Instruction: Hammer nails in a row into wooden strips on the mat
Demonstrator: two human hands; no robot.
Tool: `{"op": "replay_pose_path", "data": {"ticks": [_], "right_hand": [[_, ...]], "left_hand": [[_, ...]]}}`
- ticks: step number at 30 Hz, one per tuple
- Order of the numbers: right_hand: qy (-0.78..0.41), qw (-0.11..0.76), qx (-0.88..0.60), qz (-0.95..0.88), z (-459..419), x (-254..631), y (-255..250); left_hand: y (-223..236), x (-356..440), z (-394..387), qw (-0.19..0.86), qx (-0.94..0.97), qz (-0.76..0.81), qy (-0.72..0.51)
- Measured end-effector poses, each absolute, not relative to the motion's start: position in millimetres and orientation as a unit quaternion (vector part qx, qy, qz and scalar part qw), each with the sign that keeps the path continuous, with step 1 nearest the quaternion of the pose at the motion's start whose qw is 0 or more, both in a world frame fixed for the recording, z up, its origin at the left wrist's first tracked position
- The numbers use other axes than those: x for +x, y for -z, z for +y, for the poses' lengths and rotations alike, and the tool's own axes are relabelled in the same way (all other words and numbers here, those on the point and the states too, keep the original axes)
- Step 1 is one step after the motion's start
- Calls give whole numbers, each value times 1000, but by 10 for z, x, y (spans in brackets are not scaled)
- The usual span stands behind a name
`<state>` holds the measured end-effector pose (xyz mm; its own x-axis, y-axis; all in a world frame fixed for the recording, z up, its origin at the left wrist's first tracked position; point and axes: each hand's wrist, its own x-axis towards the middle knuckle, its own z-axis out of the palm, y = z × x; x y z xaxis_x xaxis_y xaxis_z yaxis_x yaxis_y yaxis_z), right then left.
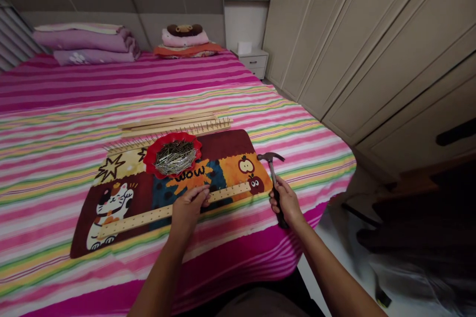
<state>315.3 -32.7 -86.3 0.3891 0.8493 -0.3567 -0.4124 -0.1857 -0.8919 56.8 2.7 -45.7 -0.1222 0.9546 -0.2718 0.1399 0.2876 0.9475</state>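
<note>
fingers [274,202] of right hand [289,203] grip hammer [272,173]; left hand [188,209] pinched at slat [145,217], contents unclear.

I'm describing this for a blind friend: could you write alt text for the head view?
A person's right hand grips a hammer while the left hand pinches its fingers at a dotted wooden strip on a patterned mat, on a striped bedspread. A red bowl of nails sits on the mat; more strips, one bristling with nails, lie behind.

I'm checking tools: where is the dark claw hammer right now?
In the head view, right of centre, the dark claw hammer is in the person's right hand, by the right end of the multicoloured cartoon-print mat.
</note>
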Motion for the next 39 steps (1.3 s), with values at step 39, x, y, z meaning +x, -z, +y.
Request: {"op": "replay_pose_path", "data": {"ticks": [39], "right_hand": [[-485, 600, -592, -233, -375, 3088, 800]], "left_hand": [[464, 691, -27, 440, 505, 623, -403]]}}
